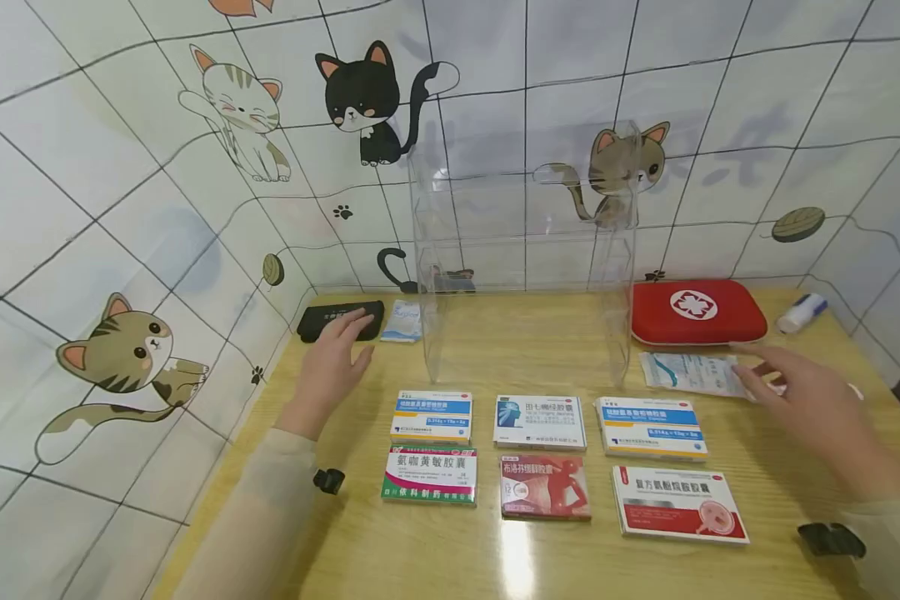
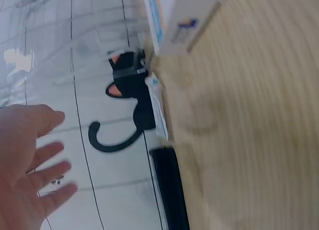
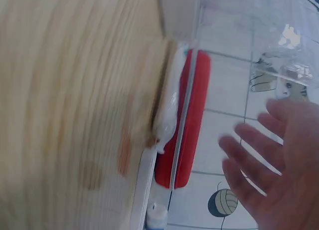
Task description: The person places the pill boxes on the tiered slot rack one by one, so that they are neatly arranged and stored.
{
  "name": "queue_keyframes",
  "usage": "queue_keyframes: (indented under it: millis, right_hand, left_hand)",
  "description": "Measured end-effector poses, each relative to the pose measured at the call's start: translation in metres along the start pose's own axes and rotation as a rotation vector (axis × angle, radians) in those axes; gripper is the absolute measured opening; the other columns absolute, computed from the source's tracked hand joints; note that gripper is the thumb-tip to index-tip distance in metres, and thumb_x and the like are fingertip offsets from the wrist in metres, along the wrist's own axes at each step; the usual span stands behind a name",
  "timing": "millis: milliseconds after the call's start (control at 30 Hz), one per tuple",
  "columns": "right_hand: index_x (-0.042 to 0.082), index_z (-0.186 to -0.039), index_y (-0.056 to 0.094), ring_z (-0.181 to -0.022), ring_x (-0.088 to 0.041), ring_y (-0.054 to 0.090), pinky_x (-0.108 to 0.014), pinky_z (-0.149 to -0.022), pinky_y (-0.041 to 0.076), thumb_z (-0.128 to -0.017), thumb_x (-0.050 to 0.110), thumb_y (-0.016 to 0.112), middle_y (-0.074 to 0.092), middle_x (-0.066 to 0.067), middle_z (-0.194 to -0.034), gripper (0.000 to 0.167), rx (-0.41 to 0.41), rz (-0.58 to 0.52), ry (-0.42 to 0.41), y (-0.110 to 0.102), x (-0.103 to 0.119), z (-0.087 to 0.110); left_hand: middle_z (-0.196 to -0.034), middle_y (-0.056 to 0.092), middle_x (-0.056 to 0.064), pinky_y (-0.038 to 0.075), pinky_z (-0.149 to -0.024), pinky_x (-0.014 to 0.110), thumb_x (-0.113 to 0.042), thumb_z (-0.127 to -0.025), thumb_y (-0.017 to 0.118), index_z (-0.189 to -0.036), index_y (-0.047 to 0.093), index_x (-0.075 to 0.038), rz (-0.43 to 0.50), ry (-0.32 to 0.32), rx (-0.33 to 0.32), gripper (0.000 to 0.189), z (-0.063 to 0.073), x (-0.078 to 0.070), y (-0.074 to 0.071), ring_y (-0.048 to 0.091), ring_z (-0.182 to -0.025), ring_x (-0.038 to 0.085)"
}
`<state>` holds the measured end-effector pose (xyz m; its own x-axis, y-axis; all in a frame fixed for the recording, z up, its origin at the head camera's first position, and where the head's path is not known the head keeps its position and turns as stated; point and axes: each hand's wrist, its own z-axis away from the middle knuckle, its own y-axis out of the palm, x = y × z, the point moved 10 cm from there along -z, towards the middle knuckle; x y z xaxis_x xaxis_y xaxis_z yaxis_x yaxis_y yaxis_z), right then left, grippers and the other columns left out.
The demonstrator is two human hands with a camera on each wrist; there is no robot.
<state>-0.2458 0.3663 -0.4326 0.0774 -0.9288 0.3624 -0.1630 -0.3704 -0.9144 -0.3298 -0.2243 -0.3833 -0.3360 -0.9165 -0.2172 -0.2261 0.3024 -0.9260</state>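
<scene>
My left hand [image 1: 333, 365], fingers spread and holding nothing, hovers by a black case [image 1: 315, 323] and a small blue-white sachet [image 1: 402, 322] at the back left. In the left wrist view, the black case [image 2: 170, 190] stands apart from that hand. My right hand [image 1: 810, 408] is held above the table beside a white-and-teal packet [image 1: 686, 372], in front of a red first-aid case [image 1: 697, 312]. The right wrist view has its loose fingers apart from the red case [image 3: 197, 90], with nothing in them. A clear acrylic rack [image 1: 621, 333] stands between the hands.
Several medicine boxes lie in two rows, among them a green-and-pink box [image 1: 430, 477], a red box [image 1: 544, 487] and a red-and-white box [image 1: 681, 505]. A small white bottle [image 1: 802, 312] lies at the back right. Cat-patterned walls [image 1: 487, 75] enclose the table.
</scene>
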Motion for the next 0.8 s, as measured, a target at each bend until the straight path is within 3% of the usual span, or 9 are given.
queue_keyframes:
  millis: [100,233,433,633,800]
  right_hand:
    - [0.009,-0.136,0.065,-0.086,-0.02,0.065,-0.024,-0.06,0.053,-0.095,0.029,0.076,0.071,-0.023,-0.113,0.047,0.071,-0.118,-0.07,0.011,0.016,0.009]
    - [0.013,-0.134,0.067,-0.081,0.004,0.055,-0.018,-0.062,0.05,-0.09,0.026,0.082,0.07,-0.011,-0.114,0.049,0.162,-0.194,-0.135,0.025,0.027,0.016]
    - [0.014,-0.138,0.064,-0.078,-0.002,0.053,-0.02,-0.06,0.047,-0.087,0.03,0.084,0.065,-0.002,-0.107,0.057,0.229,-0.236,-0.138,0.036,0.021,0.02]
    - [0.014,-0.14,0.062,-0.081,-0.006,0.054,-0.02,-0.061,0.048,-0.085,0.039,0.085,0.066,-0.003,-0.113,0.064,0.335,-0.279,-0.122,0.052,0.015,0.023]
    - [0.012,-0.137,0.062,-0.081,-0.007,0.054,-0.02,-0.063,0.048,-0.085,0.038,0.085,0.066,-0.004,-0.114,0.064,0.364,-0.309,-0.112,0.058,0.014,0.024]
  left_hand:
    - [-0.155,0.05,0.011,0.043,-0.118,0.055,-0.026,-0.101,0.068,-0.15,0.053,-0.013,0.141,0.004,0.053,0.053,-0.005,-0.012,0.011,0.045,-0.146,0.035]
    - [-0.158,0.048,0.011,0.045,-0.117,0.054,-0.031,-0.102,0.067,-0.155,0.046,-0.015,0.321,-0.009,0.148,0.059,-0.014,-0.022,0.028,0.047,-0.144,0.034]
    - [-0.158,0.049,0.007,0.046,-0.116,0.051,-0.032,-0.101,0.068,-0.159,0.041,-0.019,0.481,-0.022,0.219,0.065,-0.026,-0.032,0.045,0.049,-0.142,0.03]
    - [-0.15,0.056,0.008,0.045,-0.117,0.054,-0.026,-0.1,0.071,-0.157,0.042,-0.018,0.532,-0.051,0.281,0.065,-0.028,-0.033,0.065,0.053,-0.139,0.03]
    - [-0.146,0.06,0.011,0.048,-0.113,0.055,-0.022,-0.1,0.071,-0.153,0.046,-0.011,0.538,-0.035,0.286,0.06,-0.029,-0.036,0.069,0.057,-0.136,0.032]
